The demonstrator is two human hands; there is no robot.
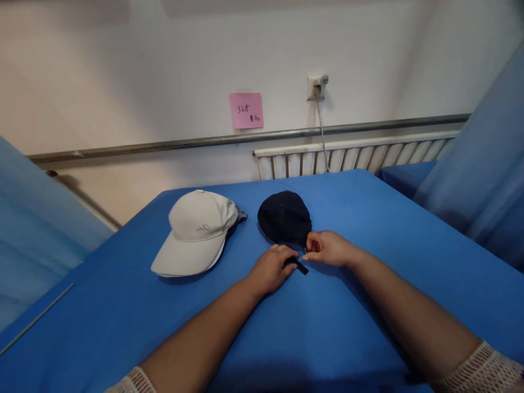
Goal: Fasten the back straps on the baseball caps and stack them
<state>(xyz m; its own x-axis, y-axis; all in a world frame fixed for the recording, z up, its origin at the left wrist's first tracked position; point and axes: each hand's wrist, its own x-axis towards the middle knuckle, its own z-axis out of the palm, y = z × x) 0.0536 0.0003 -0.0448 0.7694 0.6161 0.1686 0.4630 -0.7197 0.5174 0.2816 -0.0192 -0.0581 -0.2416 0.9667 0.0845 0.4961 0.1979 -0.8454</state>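
Observation:
A black cap lies on the blue-covered table, its back strap side toward me. My left hand is closed on the cap's dark strap, whose loose end sticks out past the fingertips. On the other side, my right hand pinches the cap's near right edge, by a small shiny piece that looks like a buckle. To the left of the black cap sits a light beige cap with its brim pointing toward me; a darker layer shows beneath it. Neither hand touches the beige cap.
Blue curtains hang at the left and right. Behind the table are a metal rail, a white radiator, a pink note and a plugged-in socket. A thin stick lies at the left edge.

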